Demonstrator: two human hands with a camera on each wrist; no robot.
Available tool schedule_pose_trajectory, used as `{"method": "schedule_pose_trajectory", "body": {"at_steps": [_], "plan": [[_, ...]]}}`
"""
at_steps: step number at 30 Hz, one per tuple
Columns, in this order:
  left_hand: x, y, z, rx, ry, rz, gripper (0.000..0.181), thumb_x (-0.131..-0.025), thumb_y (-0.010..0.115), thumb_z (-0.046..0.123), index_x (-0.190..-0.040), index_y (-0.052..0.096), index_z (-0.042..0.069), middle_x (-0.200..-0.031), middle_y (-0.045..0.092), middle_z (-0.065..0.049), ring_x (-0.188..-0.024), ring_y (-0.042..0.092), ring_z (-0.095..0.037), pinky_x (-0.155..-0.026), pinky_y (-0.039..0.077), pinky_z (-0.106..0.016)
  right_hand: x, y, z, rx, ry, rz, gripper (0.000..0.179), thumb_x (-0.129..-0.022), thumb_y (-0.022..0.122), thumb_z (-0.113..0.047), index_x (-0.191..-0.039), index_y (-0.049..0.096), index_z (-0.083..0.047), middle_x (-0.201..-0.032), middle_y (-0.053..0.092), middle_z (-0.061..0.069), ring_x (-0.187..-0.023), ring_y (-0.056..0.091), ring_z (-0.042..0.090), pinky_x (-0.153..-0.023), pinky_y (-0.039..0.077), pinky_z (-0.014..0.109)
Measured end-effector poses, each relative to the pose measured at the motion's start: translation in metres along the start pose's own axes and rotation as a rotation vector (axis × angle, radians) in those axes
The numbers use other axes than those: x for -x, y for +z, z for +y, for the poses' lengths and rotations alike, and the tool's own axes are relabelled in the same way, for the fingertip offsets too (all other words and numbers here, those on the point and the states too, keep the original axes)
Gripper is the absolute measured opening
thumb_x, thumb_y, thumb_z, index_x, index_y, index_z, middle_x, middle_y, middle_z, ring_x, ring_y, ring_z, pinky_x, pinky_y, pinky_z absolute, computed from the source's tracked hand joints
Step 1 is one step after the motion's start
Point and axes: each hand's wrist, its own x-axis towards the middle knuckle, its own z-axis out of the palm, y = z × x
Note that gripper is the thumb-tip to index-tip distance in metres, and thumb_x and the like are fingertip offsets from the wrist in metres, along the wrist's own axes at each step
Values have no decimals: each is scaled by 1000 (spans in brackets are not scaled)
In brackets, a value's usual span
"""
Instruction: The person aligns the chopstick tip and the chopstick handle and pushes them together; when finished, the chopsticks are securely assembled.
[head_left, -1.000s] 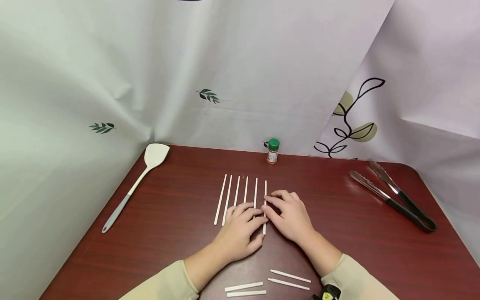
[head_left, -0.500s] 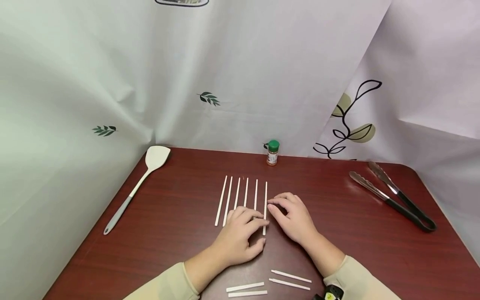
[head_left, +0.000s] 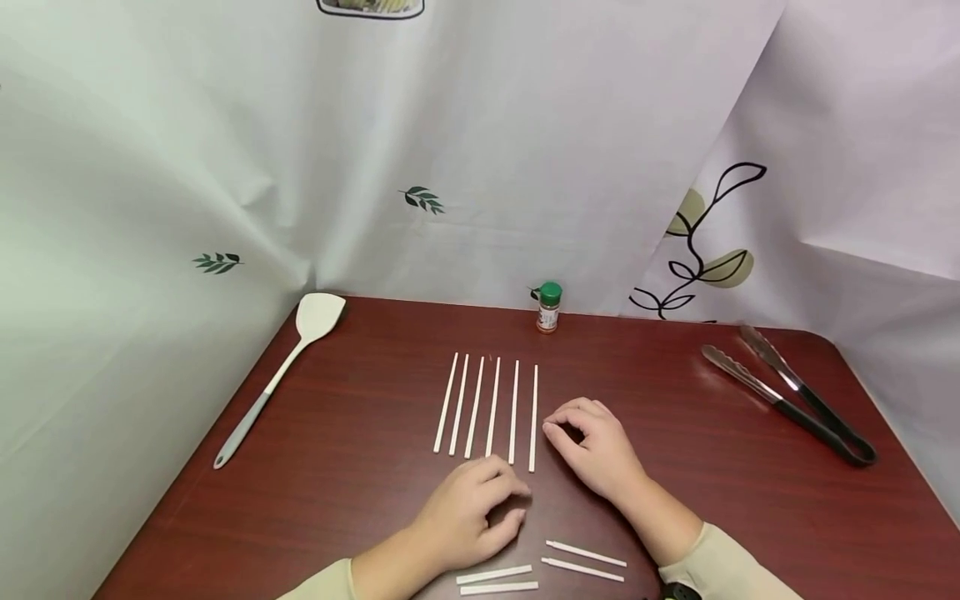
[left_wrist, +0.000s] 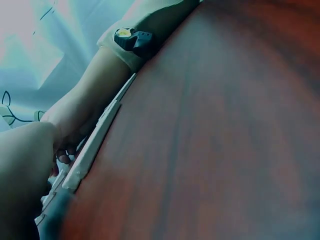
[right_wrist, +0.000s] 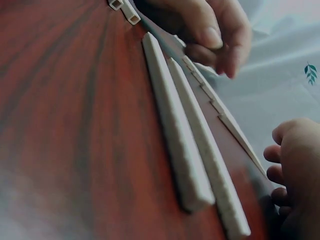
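Several long thin white sticks (head_left: 534, 417) lie in a row on the table, roughly parallel and pointing away from me. My left hand (head_left: 474, 510) is just below the near ends of the row, its fingers loosely bent and nothing in them. To the right of the rightmost stick rests my right hand (head_left: 594, 442), fingers loosely curled, apart from the stick. Two pairs of shorter white sticks lie nearer to me: one pair (head_left: 495, 575) beside the left wrist, the other (head_left: 585, 558) between the forearms. The right wrist view shows that second pair (right_wrist: 175, 125) close up.
A white spatula (head_left: 300, 337) with a grey handle lies at the left edge. At the back stands a small spice jar (head_left: 549, 308) with a green lid. Metal tongs (head_left: 787, 392) with black handles lie at the right. A pale curtain (head_left: 480, 150) surrounds the dark red table (head_left: 337, 492).
Both hands have drawn away from the long sticks: the left toward me, uncovering the row's near ends, the right slightly right and toward me. The sticks keep their arrangement.
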Motion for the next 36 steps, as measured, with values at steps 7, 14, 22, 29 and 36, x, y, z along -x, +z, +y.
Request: {"method": "schedule_pose_trajectory", "body": {"at_steps": [7,14,22,29,36], "plan": [[13,-4,3,107,83,-86,20,-88,81,20,-107,77,22,-99,67,16,-92,62,5,-87,50,-21,14,-5,-2,4,-39,12,13,-91,83,-13,-91,79,-26,-94,69,-22,-90,62,6,-82,47,25],[17,-8,6,110,72,-136,23,-85,85,30,-106,76,25,-100,64,18,-95,58,5,-90,46,-20,34,-17,-9,-55,-128,-9,19,-90,83,-9,-89,78,-27,-90,67,-24,-84,58,4,-77,41,17],[29,-16,5,154,49,-178,32,-83,88,41,-110,78,28,-105,61,19,-100,55,3,-96,41,-20,58,-29,-12,-98,-208,-62,19,-89,85,-12,-93,77,-29,-94,68,-23,-86,56,2,-78,42,17],[29,-16,1,125,126,-220,39,-84,85,57,-112,78,31,-106,58,20,-102,53,3,-92,38,-19,77,-33,-13,-143,-383,-113,31,-78,94,-18,-99,77,-31,-93,64,-22,-84,52,-2,-80,39,16],[27,-17,2,112,133,-240,35,-84,84,57,-109,78,33,-104,56,21,-100,51,4,-90,35,-17,84,-32,-9,-163,-541,-152,35,-74,98,-35,-103,79,-29,-89,62,-22,-87,49,-2,-82,35,17]]}}
